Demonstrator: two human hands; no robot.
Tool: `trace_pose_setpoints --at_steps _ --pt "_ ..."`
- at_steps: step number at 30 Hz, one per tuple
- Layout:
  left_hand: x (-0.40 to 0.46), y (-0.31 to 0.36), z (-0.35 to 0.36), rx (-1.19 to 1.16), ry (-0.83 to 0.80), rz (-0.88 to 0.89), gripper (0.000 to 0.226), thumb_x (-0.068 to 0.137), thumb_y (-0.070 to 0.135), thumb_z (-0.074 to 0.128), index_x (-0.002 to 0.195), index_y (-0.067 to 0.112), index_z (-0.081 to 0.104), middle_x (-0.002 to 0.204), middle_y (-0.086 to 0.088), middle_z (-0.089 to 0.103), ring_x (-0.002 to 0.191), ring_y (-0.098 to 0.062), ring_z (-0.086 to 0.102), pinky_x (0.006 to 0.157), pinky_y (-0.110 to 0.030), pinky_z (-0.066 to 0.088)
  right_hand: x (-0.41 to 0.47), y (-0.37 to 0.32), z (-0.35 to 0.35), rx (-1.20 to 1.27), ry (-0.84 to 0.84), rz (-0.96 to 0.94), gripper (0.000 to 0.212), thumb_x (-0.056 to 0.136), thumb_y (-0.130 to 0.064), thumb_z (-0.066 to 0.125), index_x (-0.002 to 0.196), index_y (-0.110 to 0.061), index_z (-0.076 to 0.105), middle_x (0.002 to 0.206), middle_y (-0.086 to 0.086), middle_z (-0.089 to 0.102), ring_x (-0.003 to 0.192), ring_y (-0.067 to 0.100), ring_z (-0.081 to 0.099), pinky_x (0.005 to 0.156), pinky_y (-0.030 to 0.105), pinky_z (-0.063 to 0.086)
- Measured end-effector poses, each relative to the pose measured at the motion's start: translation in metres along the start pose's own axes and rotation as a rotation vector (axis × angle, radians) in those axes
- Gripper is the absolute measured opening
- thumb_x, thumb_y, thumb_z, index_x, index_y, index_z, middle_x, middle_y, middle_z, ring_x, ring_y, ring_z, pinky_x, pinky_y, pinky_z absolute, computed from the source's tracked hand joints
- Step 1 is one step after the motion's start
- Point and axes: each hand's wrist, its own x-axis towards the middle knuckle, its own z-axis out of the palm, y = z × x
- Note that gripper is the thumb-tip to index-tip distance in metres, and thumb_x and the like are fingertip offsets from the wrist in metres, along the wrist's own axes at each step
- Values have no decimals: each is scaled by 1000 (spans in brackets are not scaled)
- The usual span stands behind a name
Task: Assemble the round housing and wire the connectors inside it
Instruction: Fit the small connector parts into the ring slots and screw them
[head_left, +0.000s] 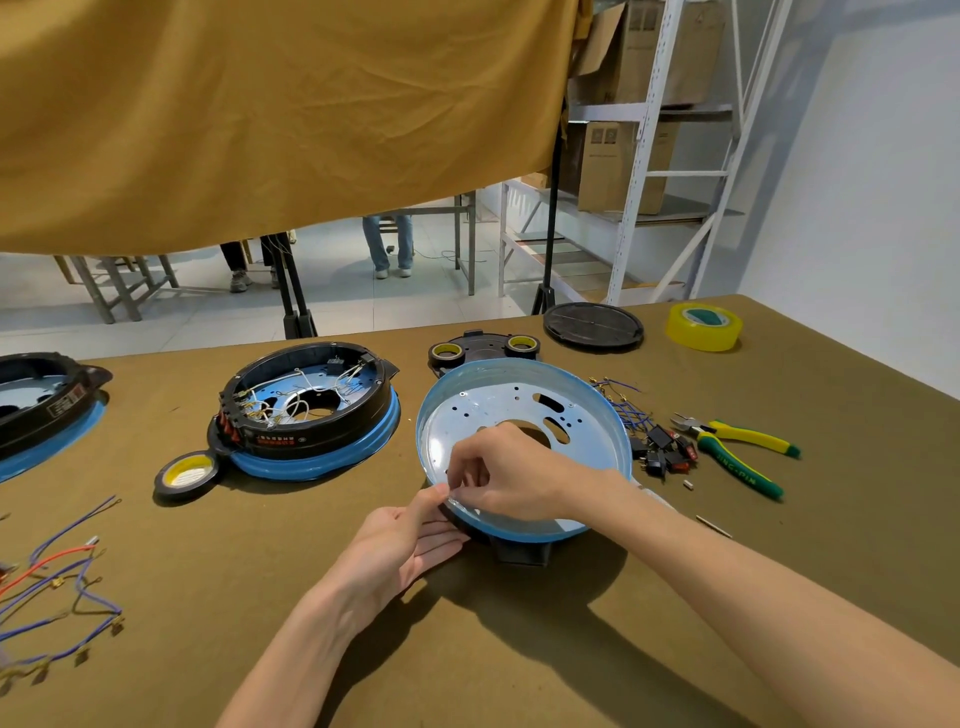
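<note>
Two words, "JINC-PIN", are read on the pliers (737, 451); the round housing (519, 410) rim is pinched by left hand (400, 545) and right hand (498, 473).

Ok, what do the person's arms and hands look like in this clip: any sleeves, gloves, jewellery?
Both forearms are bare all the way to the bottom edge of the frame, with no sleeves in view. The left hand and right hand are bare too: no gloves, and no watch, bracelet or ring that shows. No markings or cables on either arm.
</note>
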Motion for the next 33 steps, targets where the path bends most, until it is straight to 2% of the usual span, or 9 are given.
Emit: trace_pose_setpoints --at_steps 3,6,9,13,24,27,30,31,33 --pt "0 1 -1 20 -22 -12 76 68 46 84 121 -4 63 107 -21 76 102 -32 75 83 -34 63 0 1 -2 30 -13 9 9 94 -22 70 103 -21 69 80 -10 63 72 6 59 63 19 49" --pt "-1 2 0 25 -6 -22 76 66 45 82 120 -4 62 105 -21 77 101 -32 75 84 -35 63 0 0 -4 32 -38 6 9 94 -20 70 103 -22 72 79 -11 62 72 4 58 62 17 45" --pt "-2 3 0 29 -6 -22 74 67 44 81 121 -4 63 105 -21 77 101 -31 75 85 -35 63 0 -1 -2 4 -25 20 14 95 -26 70 108 -19 72 80 -12 62 74 7 59 64 17 46" --pt "-2 2 -1 42 -4 -13 78 64 46 83 120 -3 63 105 -20 77 101 -31 75 85 -35 63 -1 -3 -3 8 -53 13 14 96 -22 69 109 -21 71 81 -14 61 76 7 61 67 19 52" --pt "-4 2 -1 61 -20 4 76 68 45 83 123 -4 61 106 -21 76 103 -31 75 84 -34 63 -1 -7 1 -47 -22 35 16 99 -27 66 110 -17 70 87 -12 61 79 4 58 67 15 44" --pt "-6 3 -3 99 -36 -11 74 69 46 81 121 -3 62 106 -20 77 103 -31 75 84 -34 63 -3 -9 -1 -19 -67 19 16 98 -19 64 113 -20 67 85 -8 63 79 9 60 66 19 50" --pt "-9 8 -5 206 -70 -25 79 65 54 80 118 -2 65 106 -18 77 103 -29 75 87 -34 62 -6 -8 -4 -42 -63 17 18 98 -13 60 107 -19 74 91 0 68 83 13 62 74 33 57" --pt "-9 9 -6 242 -84 -28 79 65 56 78 117 -1 65 106 -18 77 103 -28 75 87 -34 62 -7 -8 -3 -39 -64 20 17 98 -13 60 106 -18 74 91 0 69 83 14 62 75 34 58" --pt "-11 11 -8 296 -101 -31 80 66 60 75 117 -1 67 105 -17 78 102 -27 75 86 -33 62 -9 -8 -3 1 -65 14 16 96 -13 62 105 -18 73 85 -3 67 78 11 61 67 24 54"
